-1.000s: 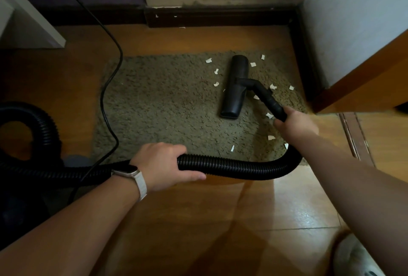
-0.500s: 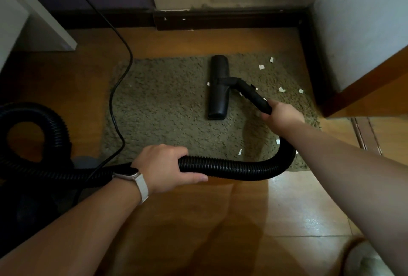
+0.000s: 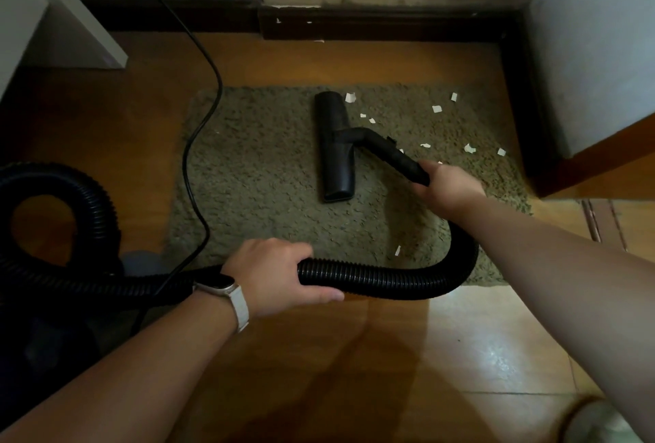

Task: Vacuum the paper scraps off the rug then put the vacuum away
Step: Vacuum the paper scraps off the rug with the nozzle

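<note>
Head view: left hand (image 3: 273, 272) and right hand (image 3: 447, 187) grip hose (image 3: 382, 277), cord (image 3: 185, 173) crossing rug (image 3: 266, 194)

left grip (image 3: 273, 272): curled round hose (image 3: 372, 276) | right grip (image 3: 448, 189): clasping wand (image 3: 393, 155), arm outstretched

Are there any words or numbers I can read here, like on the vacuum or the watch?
None can be read.
The black floor nozzle, its wand and the hose show no label.
The watch face is dark.
The paper scraps look blank.
</note>
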A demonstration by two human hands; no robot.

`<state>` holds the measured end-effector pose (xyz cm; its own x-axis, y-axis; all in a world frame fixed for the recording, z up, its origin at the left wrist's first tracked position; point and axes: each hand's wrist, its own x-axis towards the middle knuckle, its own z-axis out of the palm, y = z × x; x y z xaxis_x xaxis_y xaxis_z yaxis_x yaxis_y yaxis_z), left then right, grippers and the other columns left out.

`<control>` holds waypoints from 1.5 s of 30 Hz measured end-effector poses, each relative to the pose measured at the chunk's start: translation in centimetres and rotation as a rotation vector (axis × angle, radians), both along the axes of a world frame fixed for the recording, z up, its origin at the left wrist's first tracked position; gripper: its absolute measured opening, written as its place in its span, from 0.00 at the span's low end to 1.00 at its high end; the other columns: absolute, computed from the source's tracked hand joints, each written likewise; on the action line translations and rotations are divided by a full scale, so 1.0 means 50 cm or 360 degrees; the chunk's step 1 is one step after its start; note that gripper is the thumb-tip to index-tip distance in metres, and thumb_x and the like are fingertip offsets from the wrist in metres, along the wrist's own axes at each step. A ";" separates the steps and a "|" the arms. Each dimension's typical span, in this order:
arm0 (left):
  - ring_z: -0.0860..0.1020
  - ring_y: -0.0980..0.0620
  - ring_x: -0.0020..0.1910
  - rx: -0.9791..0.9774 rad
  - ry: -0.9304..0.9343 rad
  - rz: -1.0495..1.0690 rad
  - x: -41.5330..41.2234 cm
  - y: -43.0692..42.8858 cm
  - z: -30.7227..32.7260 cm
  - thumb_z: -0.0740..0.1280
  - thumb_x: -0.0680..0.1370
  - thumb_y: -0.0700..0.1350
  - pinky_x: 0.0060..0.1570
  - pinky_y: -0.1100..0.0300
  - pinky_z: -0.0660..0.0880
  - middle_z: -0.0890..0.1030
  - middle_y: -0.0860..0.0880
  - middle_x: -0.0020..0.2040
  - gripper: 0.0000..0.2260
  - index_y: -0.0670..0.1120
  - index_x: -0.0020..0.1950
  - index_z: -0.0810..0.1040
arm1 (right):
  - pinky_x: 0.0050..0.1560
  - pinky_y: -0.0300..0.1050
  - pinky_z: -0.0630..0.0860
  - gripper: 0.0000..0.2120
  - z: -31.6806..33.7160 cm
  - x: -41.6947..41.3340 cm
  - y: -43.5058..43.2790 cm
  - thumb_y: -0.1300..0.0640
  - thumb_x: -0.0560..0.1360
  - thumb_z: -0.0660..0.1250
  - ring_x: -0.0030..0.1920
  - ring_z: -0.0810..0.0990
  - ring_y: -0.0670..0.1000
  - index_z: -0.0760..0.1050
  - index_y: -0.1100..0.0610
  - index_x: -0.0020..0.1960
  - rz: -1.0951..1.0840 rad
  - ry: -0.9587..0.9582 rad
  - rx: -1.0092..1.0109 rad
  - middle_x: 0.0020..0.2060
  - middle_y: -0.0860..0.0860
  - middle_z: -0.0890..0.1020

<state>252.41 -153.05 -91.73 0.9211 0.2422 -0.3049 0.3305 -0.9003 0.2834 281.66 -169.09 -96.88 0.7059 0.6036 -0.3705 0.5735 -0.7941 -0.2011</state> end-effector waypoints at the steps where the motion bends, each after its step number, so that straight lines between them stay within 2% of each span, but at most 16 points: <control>1: 0.73 0.62 0.32 -0.0014 -0.0003 -0.0001 0.002 0.002 0.001 0.46 0.59 0.84 0.30 0.62 0.65 0.75 0.57 0.32 0.35 0.55 0.39 0.71 | 0.34 0.46 0.76 0.08 0.007 -0.002 0.003 0.46 0.79 0.62 0.37 0.79 0.52 0.72 0.46 0.56 0.0003 -0.0002 -0.0031 0.38 0.49 0.78; 4: 0.73 0.61 0.33 -0.0043 0.0024 -0.0005 0.010 0.007 0.013 0.46 0.59 0.84 0.32 0.62 0.68 0.75 0.57 0.33 0.34 0.56 0.39 0.70 | 0.30 0.43 0.74 0.07 0.043 -0.005 0.002 0.47 0.80 0.62 0.34 0.80 0.51 0.72 0.46 0.57 0.0024 -0.0064 -0.0132 0.37 0.49 0.79; 8: 0.73 0.61 0.33 -0.0042 0.0027 0.0046 0.015 0.001 0.020 0.47 0.60 0.84 0.31 0.61 0.66 0.74 0.58 0.34 0.34 0.56 0.39 0.69 | 0.29 0.44 0.76 0.12 0.091 0.011 -0.001 0.48 0.80 0.62 0.33 0.79 0.50 0.71 0.46 0.63 0.0155 -0.0166 -0.0225 0.37 0.48 0.79; 10: 0.73 0.60 0.33 -0.0048 0.0067 0.0085 0.019 -0.002 0.022 0.48 0.61 0.84 0.31 0.60 0.68 0.74 0.58 0.34 0.33 0.56 0.39 0.69 | 0.26 0.41 0.70 0.14 0.108 0.024 0.004 0.47 0.80 0.62 0.32 0.78 0.49 0.70 0.46 0.65 0.0264 -0.0199 -0.0242 0.35 0.47 0.78; 13: 0.73 0.61 0.33 -0.0051 0.0142 0.0109 0.037 -0.001 0.035 0.51 0.61 0.83 0.31 0.60 0.69 0.75 0.57 0.35 0.32 0.56 0.39 0.68 | 0.24 0.39 0.66 0.12 0.128 0.046 0.016 0.45 0.80 0.62 0.30 0.77 0.47 0.69 0.44 0.62 0.0405 -0.0180 -0.0205 0.34 0.45 0.78; 15: 0.73 0.61 0.34 -0.0119 0.0242 0.0045 0.057 -0.010 0.042 0.55 0.65 0.80 0.31 0.60 0.69 0.74 0.57 0.36 0.27 0.57 0.40 0.67 | 0.23 0.39 0.66 0.11 0.126 0.065 0.019 0.45 0.80 0.62 0.28 0.77 0.46 0.69 0.43 0.62 0.0444 -0.0146 -0.0158 0.33 0.45 0.78; 17: 0.72 0.62 0.35 -0.0208 0.0310 -0.0045 0.082 -0.032 0.050 0.61 0.71 0.72 0.31 0.60 0.67 0.74 0.57 0.38 0.19 0.58 0.42 0.65 | 0.23 0.40 0.67 0.09 0.118 0.090 0.026 0.45 0.80 0.62 0.28 0.78 0.46 0.69 0.42 0.60 0.0423 -0.0090 -0.0084 0.33 0.45 0.78; 20: 0.74 0.60 0.38 -0.0407 0.0374 -0.0091 0.140 -0.060 0.059 0.66 0.74 0.64 0.33 0.60 0.69 0.75 0.57 0.42 0.13 0.59 0.49 0.67 | 0.23 0.40 0.67 0.07 0.097 0.138 0.037 0.46 0.78 0.64 0.28 0.78 0.47 0.68 0.42 0.55 0.0339 0.0016 0.0092 0.33 0.45 0.78; 24: 0.77 0.56 0.38 -0.0553 0.0515 -0.0042 0.239 -0.076 0.074 0.67 0.73 0.67 0.34 0.59 0.73 0.77 0.55 0.42 0.14 0.59 0.49 0.71 | 0.24 0.41 0.68 0.07 0.057 0.198 0.052 0.47 0.77 0.64 0.29 0.78 0.47 0.69 0.42 0.54 0.0349 0.0115 0.0267 0.33 0.45 0.78; 28: 0.77 0.57 0.38 -0.0533 0.0649 0.0075 0.286 -0.092 0.103 0.65 0.72 0.70 0.34 0.60 0.72 0.77 0.55 0.41 0.16 0.59 0.47 0.71 | 0.27 0.44 0.73 0.09 0.044 0.226 0.035 0.47 0.78 0.65 0.32 0.79 0.46 0.72 0.43 0.58 0.0326 0.0395 0.0393 0.36 0.45 0.80; 30: 0.77 0.59 0.37 -0.0420 0.0645 0.0130 0.292 -0.103 0.113 0.62 0.71 0.73 0.35 0.61 0.72 0.77 0.56 0.40 0.19 0.59 0.45 0.70 | 0.30 0.45 0.74 0.11 0.035 0.232 0.017 0.48 0.78 0.67 0.34 0.80 0.47 0.73 0.45 0.60 0.0280 0.0536 0.0473 0.36 0.46 0.80; 33: 0.75 0.61 0.34 -0.0212 0.0520 0.0244 0.299 -0.108 0.101 0.53 0.64 0.81 0.35 0.62 0.73 0.77 0.57 0.37 0.28 0.59 0.43 0.71 | 0.29 0.42 0.69 0.11 0.011 0.238 0.006 0.48 0.78 0.68 0.34 0.79 0.46 0.75 0.45 0.59 0.0201 0.0637 0.0523 0.36 0.46 0.80; 37: 0.75 0.63 0.35 -0.0101 0.0357 0.0368 0.295 -0.100 0.046 0.48 0.62 0.83 0.37 0.63 0.74 0.76 0.58 0.37 0.30 0.59 0.41 0.69 | 0.28 0.42 0.71 0.10 -0.028 0.269 0.024 0.48 0.78 0.68 0.31 0.80 0.47 0.73 0.44 0.58 0.0239 0.0608 0.0559 0.35 0.47 0.81; 40: 0.74 0.64 0.36 -0.0055 0.0220 0.0420 0.299 -0.089 0.014 0.47 0.63 0.83 0.36 0.65 0.72 0.75 0.59 0.37 0.30 0.60 0.42 0.70 | 0.27 0.43 0.73 0.09 -0.041 0.297 0.035 0.48 0.77 0.68 0.30 0.79 0.47 0.73 0.44 0.56 0.0201 0.0491 0.0535 0.34 0.46 0.80; 42: 0.74 0.64 0.36 -0.0017 0.0201 0.0432 0.310 -0.079 0.007 0.47 0.63 0.82 0.34 0.67 0.69 0.75 0.59 0.37 0.32 0.59 0.45 0.72 | 0.29 0.44 0.74 0.10 -0.043 0.314 0.035 0.47 0.77 0.68 0.32 0.79 0.48 0.74 0.45 0.57 0.0114 0.0447 0.0487 0.35 0.46 0.79; 45: 0.74 0.64 0.35 0.0058 0.0144 0.0427 0.327 -0.065 0.000 0.47 0.63 0.82 0.33 0.67 0.70 0.75 0.59 0.37 0.34 0.57 0.46 0.73 | 0.33 0.46 0.78 0.13 -0.042 0.337 0.034 0.45 0.77 0.67 0.34 0.80 0.49 0.73 0.43 0.60 -0.0007 0.0412 0.0437 0.37 0.46 0.79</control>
